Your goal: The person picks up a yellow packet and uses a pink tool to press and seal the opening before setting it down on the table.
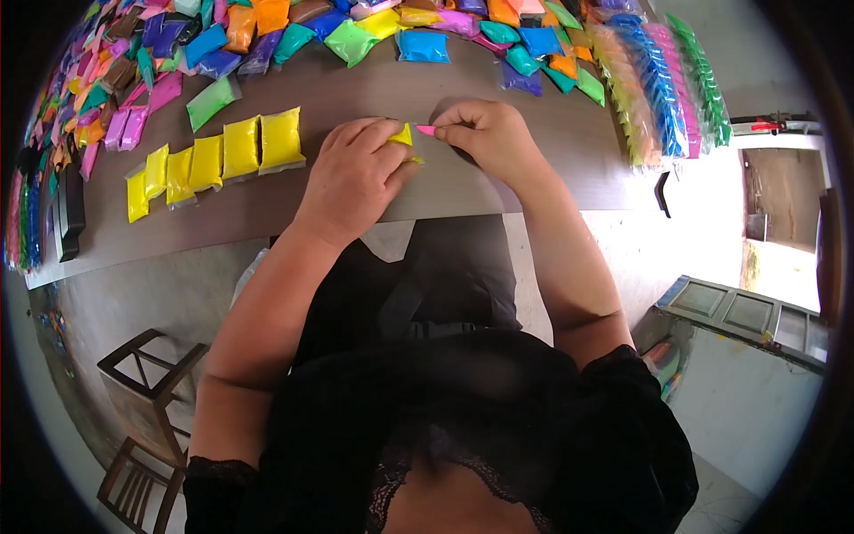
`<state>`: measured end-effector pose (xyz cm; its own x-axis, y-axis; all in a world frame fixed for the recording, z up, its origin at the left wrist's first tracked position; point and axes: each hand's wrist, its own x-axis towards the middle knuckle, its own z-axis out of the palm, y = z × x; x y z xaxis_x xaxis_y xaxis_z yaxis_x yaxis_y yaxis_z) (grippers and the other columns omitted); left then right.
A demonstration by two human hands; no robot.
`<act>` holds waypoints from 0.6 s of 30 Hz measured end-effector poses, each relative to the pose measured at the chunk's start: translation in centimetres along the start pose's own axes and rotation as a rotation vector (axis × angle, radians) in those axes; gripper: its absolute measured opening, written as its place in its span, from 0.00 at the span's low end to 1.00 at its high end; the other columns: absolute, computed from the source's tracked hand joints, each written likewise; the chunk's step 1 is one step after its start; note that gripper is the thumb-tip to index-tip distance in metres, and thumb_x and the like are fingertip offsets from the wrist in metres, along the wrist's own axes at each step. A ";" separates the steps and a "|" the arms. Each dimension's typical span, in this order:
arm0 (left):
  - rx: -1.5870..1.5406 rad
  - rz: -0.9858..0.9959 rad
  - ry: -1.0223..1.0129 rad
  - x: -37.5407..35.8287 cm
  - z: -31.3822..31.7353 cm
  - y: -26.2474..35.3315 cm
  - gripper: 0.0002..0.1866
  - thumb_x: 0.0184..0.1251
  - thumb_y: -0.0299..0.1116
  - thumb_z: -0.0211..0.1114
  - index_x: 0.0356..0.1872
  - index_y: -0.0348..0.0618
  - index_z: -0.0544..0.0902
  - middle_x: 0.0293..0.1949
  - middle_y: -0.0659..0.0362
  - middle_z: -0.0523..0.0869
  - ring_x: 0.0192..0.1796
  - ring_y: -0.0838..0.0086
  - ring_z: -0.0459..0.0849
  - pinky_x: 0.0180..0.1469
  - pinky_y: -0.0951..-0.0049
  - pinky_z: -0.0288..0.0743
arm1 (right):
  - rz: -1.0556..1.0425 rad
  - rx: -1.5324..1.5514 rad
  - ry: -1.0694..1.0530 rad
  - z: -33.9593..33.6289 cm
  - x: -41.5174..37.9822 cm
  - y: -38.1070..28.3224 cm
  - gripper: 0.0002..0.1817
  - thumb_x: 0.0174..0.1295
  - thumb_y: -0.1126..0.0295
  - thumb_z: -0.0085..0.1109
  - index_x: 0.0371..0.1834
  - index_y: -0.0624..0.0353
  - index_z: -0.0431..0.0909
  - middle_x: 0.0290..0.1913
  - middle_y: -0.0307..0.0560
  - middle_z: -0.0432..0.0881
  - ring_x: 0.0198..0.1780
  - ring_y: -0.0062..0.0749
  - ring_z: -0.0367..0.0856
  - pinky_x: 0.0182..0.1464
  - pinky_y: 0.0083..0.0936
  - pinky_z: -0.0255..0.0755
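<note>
My left hand (354, 176) is closed over a small yellow packet (405, 135), and most of it is hidden under the fingers. A clear plastic edge shows at the packet's right end. Just to the right, my right hand (494, 138) pinches a small bright pink piece (426, 130) between thumb and forefinger, its tip pointing at the packet. It is too small for me to tell what it is. To the left of my left hand, several yellow packets (240, 149) lie side by side in a slanting row on the brown table (356, 93).
A heap of packets in many colours covers the table's far side, with a blue packet (422, 47) and a green packet (213, 102) at its edge. Long strips of joined packets (658, 84) lie at the right. A black object (68, 214) sits at the left edge. Wooden chairs (151, 383) stand lower left.
</note>
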<state>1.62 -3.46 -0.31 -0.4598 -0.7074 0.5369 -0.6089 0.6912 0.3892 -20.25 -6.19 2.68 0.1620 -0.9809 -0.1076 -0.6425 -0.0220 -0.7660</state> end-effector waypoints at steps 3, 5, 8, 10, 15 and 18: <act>0.004 0.001 0.000 0.0 0.0 0.0 0.11 0.55 0.31 0.75 0.38 0.44 0.86 0.52 0.58 0.84 0.57 0.61 0.81 0.61 0.60 0.74 | -0.002 -0.009 0.000 0.0 0.1 0.1 0.09 0.60 0.65 0.68 0.40 0.55 0.89 0.31 0.47 0.86 0.32 0.35 0.83 0.38 0.31 0.75; 0.008 0.004 0.002 0.0 0.0 0.0 0.11 0.55 0.31 0.75 0.38 0.44 0.86 0.52 0.58 0.84 0.57 0.61 0.81 0.61 0.60 0.74 | 0.008 -0.013 -0.005 -0.1 0.1 -0.1 0.09 0.60 0.65 0.68 0.40 0.55 0.89 0.31 0.47 0.86 0.32 0.35 0.83 0.38 0.31 0.75; 0.020 0.008 0.002 0.0 0.0 0.0 0.11 0.55 0.31 0.75 0.38 0.44 0.86 0.51 0.58 0.84 0.57 0.61 0.81 0.61 0.59 0.74 | 0.033 -0.026 -0.022 -0.1 0.0 -0.3 0.09 0.60 0.65 0.68 0.40 0.55 0.89 0.33 0.47 0.86 0.33 0.36 0.83 0.39 0.31 0.75; 0.017 0.008 -0.006 0.0 0.0 0.0 0.11 0.55 0.32 0.75 0.38 0.44 0.86 0.51 0.58 0.84 0.57 0.61 0.81 0.61 0.59 0.74 | -0.018 -0.009 -0.024 0.0 0.0 0.0 0.09 0.61 0.64 0.68 0.40 0.55 0.88 0.34 0.47 0.86 0.34 0.37 0.83 0.40 0.31 0.76; 0.023 0.010 0.002 0.0 0.1 0.0 0.11 0.56 0.32 0.75 0.38 0.44 0.86 0.51 0.58 0.84 0.57 0.61 0.81 0.61 0.59 0.74 | -0.033 -0.053 -0.030 -0.1 -0.2 -0.5 0.09 0.62 0.64 0.66 0.40 0.54 0.88 0.36 0.48 0.87 0.36 0.40 0.84 0.41 0.33 0.76; 0.024 0.011 0.001 0.0 0.1 0.0 0.11 0.56 0.33 0.75 0.38 0.44 0.86 0.51 0.58 0.85 0.57 0.61 0.81 0.61 0.60 0.74 | -0.062 -0.140 -0.028 -0.3 0.0 -1.1 0.08 0.64 0.65 0.65 0.40 0.54 0.88 0.32 0.44 0.85 0.33 0.34 0.82 0.38 0.31 0.75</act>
<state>1.59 -3.49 -0.36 -0.4661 -0.6996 0.5416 -0.6192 0.6952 0.3651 -19.76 -6.19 3.68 0.2245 -0.9710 -0.0820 -0.7285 -0.1113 -0.6760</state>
